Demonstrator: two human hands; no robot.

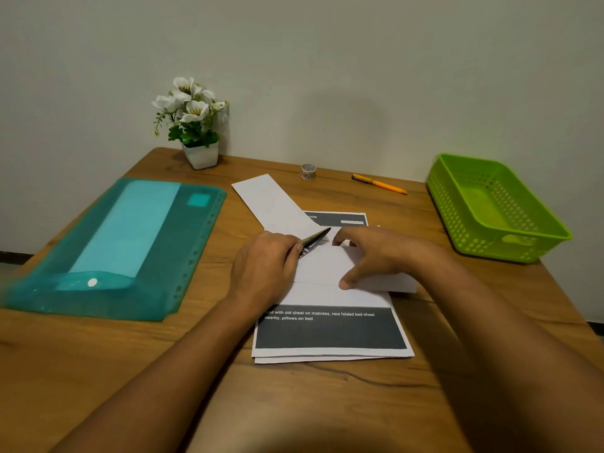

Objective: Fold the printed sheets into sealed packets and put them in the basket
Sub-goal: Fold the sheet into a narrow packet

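A stack of printed sheets (331, 331) with dark grey bands lies in the middle of the wooden table. On top of it lies a folded white sheet (322, 266). My right hand (376, 256) presses down on this fold, thumb on its near crease and fingertips at its far edge. My left hand (264, 269) grips a dark pen (315, 240) whose tip points at the sheet's far edge. Another folded white packet (273, 204) lies slanted just behind. The green basket (536, 237) stands at the right edge and holds nothing I can see.
A teal plastic document folder (114, 246) covers the table's left side. A white pot of white flowers (199, 155) stands at the back left by the wall. A small tape roll (308, 172) and an orange pen (380, 184) lie at the back.
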